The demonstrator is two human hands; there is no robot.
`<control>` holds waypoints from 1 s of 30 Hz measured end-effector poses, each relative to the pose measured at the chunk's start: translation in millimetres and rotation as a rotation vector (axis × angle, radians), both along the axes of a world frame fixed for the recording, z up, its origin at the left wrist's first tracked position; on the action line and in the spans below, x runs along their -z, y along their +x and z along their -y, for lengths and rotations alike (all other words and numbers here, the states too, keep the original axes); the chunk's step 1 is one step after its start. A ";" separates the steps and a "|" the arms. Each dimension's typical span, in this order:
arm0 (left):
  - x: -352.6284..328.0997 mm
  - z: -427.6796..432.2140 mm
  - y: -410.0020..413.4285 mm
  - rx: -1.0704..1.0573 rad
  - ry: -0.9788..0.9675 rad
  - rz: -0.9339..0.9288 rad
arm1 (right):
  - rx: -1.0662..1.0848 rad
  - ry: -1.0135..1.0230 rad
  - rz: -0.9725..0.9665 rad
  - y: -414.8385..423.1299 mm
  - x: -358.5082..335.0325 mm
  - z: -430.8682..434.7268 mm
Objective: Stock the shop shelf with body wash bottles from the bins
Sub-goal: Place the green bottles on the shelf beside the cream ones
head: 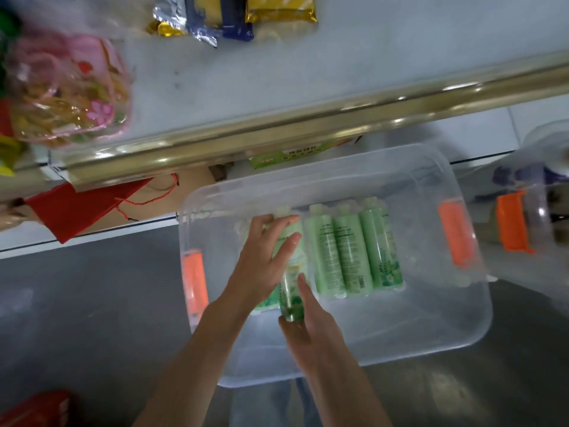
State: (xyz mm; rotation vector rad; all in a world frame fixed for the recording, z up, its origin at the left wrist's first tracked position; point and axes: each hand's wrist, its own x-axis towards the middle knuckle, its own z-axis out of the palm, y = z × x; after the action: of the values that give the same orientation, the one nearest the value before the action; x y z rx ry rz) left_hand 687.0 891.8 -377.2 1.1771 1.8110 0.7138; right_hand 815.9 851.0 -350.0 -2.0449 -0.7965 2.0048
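A clear plastic bin [400, 340] with orange handles sits on the floor below me. Three green body wash bottles [351, 251] lie side by side in its middle. Left of them more green bottles lie partly under my left hand [264, 266], whose spread fingers rest on top of one. My right hand [311, 331] cups the bottom end of a darker green bottle [291, 297], thumb under it and fingers along its side. The pale shelf [277, 78] runs across the top of the view behind a brass-coloured rail.
Foil snack packs [234, 16] and a pink bagged toy set [67, 90] lie on the shelf. A red paper bag [83, 208] sits on the lower shelf. A second clear bin with an orange handle [512, 223] stands at the right. A red object shows at the bottom left.
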 end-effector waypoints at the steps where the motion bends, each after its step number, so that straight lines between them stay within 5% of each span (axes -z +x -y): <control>1: -12.5 0.8 0.3 0.004 0.039 0.001 | 0.106 0.022 -0.013 5.1 -11.4 2.5; 7: -109.9 5.0 5.4 -0.032 0.196 0.001 | -0.014 0.078 -0.008 26.6 -99.2 7.6; 9: -152.8 3.8 6.6 -0.075 0.249 0.038 | 0.123 0.019 -0.083 28.3 -134.1 1.8; 17: -328.5 -4.2 11.5 -0.009 0.437 0.183 | 0.130 0.191 -0.451 44.2 -255.4 -9.8; 19: -369.5 -6.0 12.2 0.012 0.504 0.199 | 0.098 0.286 -0.474 45.2 -289.2 -20.2; 24: -476.4 -8.1 13.5 0.096 0.700 0.200 | -0.244 0.918 -0.278 45.9 -368.8 -57.4; 30: -561.8 -12.2 -1.8 0.116 0.802 0.096 | -0.467 1.142 -0.357 24.5 -452.6 -100.2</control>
State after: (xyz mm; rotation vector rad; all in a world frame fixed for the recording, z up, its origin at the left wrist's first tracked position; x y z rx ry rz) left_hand 685.2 904.0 184.6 1.6918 1.3763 1.4728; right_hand 840.5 951.1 102.6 -0.8733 -1.8482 1.3821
